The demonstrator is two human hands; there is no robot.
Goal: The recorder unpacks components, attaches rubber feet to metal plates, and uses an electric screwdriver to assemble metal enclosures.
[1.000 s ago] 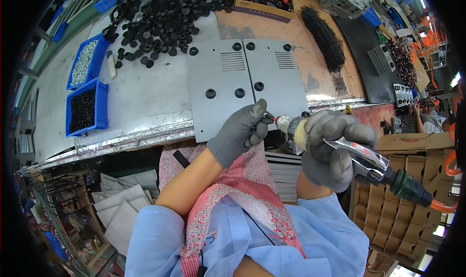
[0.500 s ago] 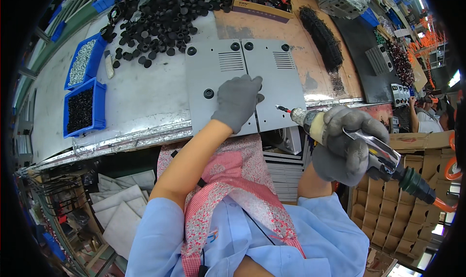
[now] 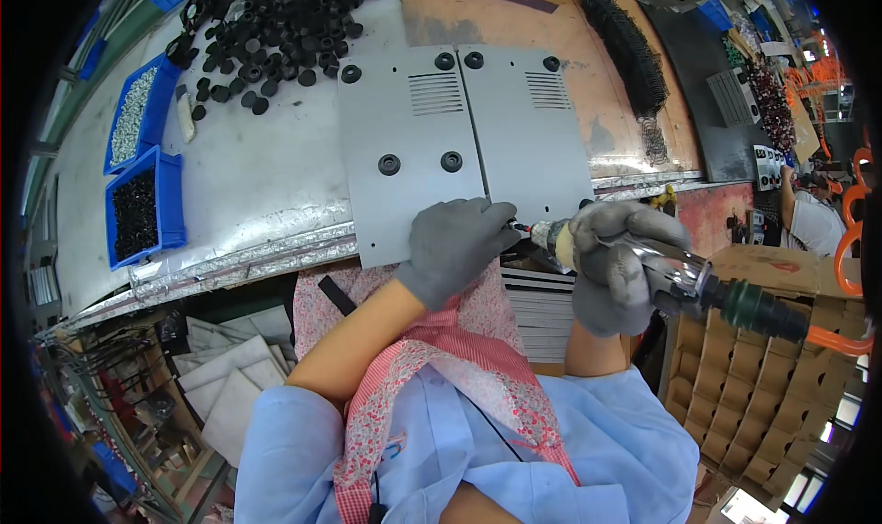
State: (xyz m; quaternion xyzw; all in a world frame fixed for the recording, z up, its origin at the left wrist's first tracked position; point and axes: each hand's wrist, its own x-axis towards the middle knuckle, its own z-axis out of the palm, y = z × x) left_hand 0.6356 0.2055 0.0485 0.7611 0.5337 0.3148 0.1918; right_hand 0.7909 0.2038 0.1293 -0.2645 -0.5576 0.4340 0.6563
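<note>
Two grey metal panels with slots, a left panel [image 3: 418, 202] and a right panel [image 3: 533, 147], lie side by side at the table's front edge. Round black rubber feet [image 3: 389, 164] sit on both. My right hand [image 3: 625, 262], in a grey glove, is wrapped round a pneumatic screwdriver [image 3: 675, 271] with an orange hose. Its bit points left, toward the fingertips of my left hand [image 3: 459, 248]. Also gloved, my left hand is closed in a pinch over the panels' near edge, right at the bit's tip. Whatever it pinches is too small to make out.
Two blue bins stand at left, one with silvery small parts [image 3: 133, 115], one with black screws [image 3: 135, 210]. Behind lies a heap of black rubber feet [image 3: 276, 28]. A black wire coil bundle [image 3: 625, 51] lies at right. Cardboard dividers [image 3: 744, 368] stand below right.
My left hand has drawn back from the panels' middle to their near edge, uncovering another rubber foot on the left panel. The screwdriver has moved left, its bit meeting my left fingertips.
</note>
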